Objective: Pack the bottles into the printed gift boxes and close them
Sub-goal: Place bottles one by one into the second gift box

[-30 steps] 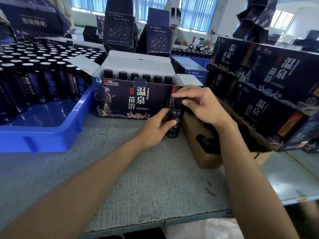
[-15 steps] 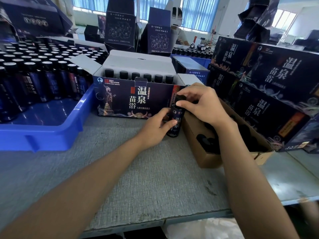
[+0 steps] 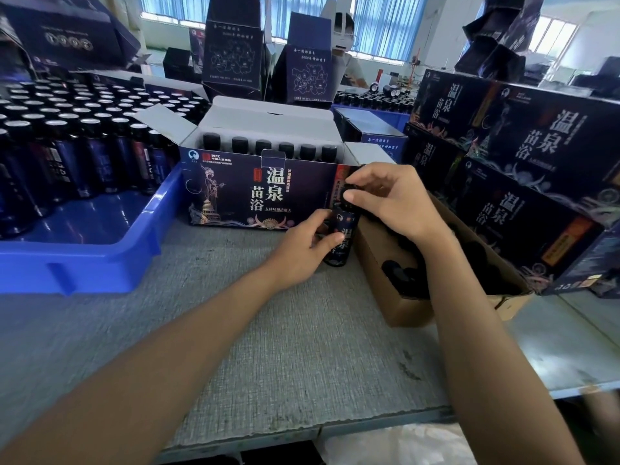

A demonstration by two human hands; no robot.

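One dark bottle (image 3: 343, 234) stands upright on the grey table (image 3: 268, 347), just in front of the right end of the open printed gift box (image 3: 255, 193).

The left hand (image 3: 298, 253) grips the bottle's body from the left, fingers curled round it and the thumb lying across the label. The right hand (image 3: 399, 203) reaches in from the right and pinches the black cap (image 3: 353, 189) at the bottle's top between thumb and forefinger; its other fingers are loosely bent above. Whether the cap is fully seated on the neck cannot be told.

The gift box has its lid flap raised at the far side and both side flaps spread outward. Six capped bottles (image 3: 271, 147) stand in a row along its far wall — the near row cannot be seen behind the front panel.

Left of the box, a blue tray (image 3: 84, 263) holds many upright bottles (image 3: 67, 146) crowded toward its far side. Right of the held bottle, touching or just beside it, lies a brown cardboard carton (image 3: 412, 310) with dark round items inside — too dim to identify. Closed gift boxes (image 3: 523, 152) are stacked at the far right.
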